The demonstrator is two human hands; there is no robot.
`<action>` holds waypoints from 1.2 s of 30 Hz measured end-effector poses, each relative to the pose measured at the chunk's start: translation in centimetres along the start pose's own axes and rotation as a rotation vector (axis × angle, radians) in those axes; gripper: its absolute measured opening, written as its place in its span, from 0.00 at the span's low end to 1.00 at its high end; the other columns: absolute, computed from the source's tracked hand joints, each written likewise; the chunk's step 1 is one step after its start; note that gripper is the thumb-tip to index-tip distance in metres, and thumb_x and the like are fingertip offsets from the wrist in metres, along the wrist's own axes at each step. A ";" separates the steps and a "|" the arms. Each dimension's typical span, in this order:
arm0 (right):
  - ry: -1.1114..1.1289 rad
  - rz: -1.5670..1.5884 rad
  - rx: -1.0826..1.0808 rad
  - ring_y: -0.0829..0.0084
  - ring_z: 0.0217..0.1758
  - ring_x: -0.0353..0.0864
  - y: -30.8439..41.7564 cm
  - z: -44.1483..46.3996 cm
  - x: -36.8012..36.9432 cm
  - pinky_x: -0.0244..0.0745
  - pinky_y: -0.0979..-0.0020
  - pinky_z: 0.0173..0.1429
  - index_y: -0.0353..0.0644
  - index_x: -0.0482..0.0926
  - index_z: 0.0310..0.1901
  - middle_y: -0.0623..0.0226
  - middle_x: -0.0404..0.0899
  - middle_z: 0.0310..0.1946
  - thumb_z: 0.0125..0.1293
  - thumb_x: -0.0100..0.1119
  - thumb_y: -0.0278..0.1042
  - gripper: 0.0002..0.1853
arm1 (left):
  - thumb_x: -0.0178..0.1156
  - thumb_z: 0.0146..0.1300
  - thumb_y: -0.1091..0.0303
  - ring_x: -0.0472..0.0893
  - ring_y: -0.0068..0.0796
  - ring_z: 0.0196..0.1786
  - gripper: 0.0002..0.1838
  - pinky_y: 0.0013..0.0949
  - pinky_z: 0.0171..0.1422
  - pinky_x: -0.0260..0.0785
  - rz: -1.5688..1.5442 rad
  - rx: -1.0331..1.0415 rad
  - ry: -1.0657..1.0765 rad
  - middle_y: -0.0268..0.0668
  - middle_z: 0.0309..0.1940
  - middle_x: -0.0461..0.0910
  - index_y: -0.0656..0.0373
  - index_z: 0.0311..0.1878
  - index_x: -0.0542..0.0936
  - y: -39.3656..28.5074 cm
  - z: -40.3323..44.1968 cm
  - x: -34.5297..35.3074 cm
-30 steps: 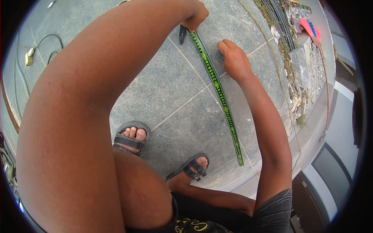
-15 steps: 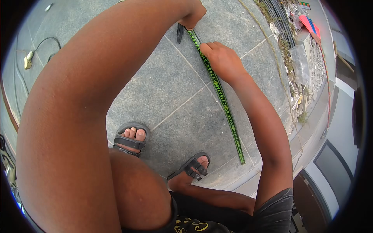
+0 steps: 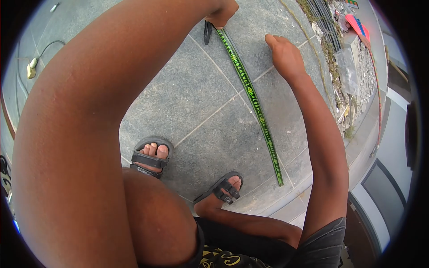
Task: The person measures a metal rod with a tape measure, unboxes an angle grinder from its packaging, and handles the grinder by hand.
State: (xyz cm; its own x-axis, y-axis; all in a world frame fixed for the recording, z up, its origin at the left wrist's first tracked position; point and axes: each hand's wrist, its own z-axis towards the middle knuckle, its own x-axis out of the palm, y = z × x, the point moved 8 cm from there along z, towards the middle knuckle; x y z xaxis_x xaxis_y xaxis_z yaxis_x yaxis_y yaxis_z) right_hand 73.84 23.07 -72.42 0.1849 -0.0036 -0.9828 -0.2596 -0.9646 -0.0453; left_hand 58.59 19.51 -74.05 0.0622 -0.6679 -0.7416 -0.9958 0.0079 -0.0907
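A green tape measure (image 3: 254, 102) with black markings lies stretched over the grey floor tiles, its free end near my right foot. At its far end my left hand (image 3: 225, 15) is closed on the tape measure; the case is hidden beneath the hand. A black strap (image 3: 207, 33) hangs beside those fingers. My right hand (image 3: 287, 58) hovers to the right of the tape, apart from it. Its fingers are curled in with the thumb side pointing forward, and what they hold, if anything, is hidden.
My sandalled feet (image 3: 153, 155) stand left of the tape. Along the right run a thin rope (image 3: 316, 51), dark rods (image 3: 322, 20), rubble (image 3: 364, 67) and a clear plastic bag (image 3: 346, 71). A plug with its cable (image 3: 31, 69) lies at the left.
My right hand has left the tape and moved right and slightly up. My left hand stays at the far end of the tape. The view has shifted slightly.
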 end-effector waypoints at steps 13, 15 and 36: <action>0.041 0.209 -0.111 0.56 0.44 0.83 6.5 0.3 -1.3 0.81 0.55 0.44 0.42 0.73 0.38 0.60 0.81 0.35 0.63 0.53 0.28 0.03 | 0.67 0.52 0.61 0.86 0.46 0.48 0.16 0.43 0.52 0.77 0.046 0.002 -0.037 0.50 0.43 0.87 0.61 0.41 0.89 -0.4 -0.1 -0.4; 0.047 0.205 -0.122 0.56 0.44 0.83 6.6 0.3 -1.3 0.81 0.56 0.44 0.42 0.74 0.38 0.61 0.82 0.35 0.63 0.53 0.29 0.03 | 0.67 0.52 0.61 0.86 0.46 0.48 0.16 0.43 0.52 0.77 0.045 -0.002 -0.035 0.50 0.43 0.87 0.61 0.41 0.89 -0.2 -0.2 -0.5; -0.076 0.054 0.124 0.50 0.39 0.82 -0.7 -1.3 -3.3 0.78 0.52 0.39 0.41 0.69 0.37 0.55 0.80 0.33 0.62 0.51 0.24 0.03 | 0.68 0.51 0.61 0.86 0.46 0.48 0.16 0.43 0.52 0.77 0.033 -0.014 -0.089 0.50 0.43 0.87 0.60 0.41 0.89 -0.1 0.2 -0.8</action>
State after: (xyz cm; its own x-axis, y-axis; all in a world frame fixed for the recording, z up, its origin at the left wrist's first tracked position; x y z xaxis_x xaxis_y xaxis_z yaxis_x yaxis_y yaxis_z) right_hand 74.68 23.38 -68.88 0.0968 -0.0303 -0.9948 -0.3829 -0.9237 -0.0092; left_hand 58.69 20.20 -73.63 0.0343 -0.5990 -0.8000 -0.9982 0.0183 -0.0565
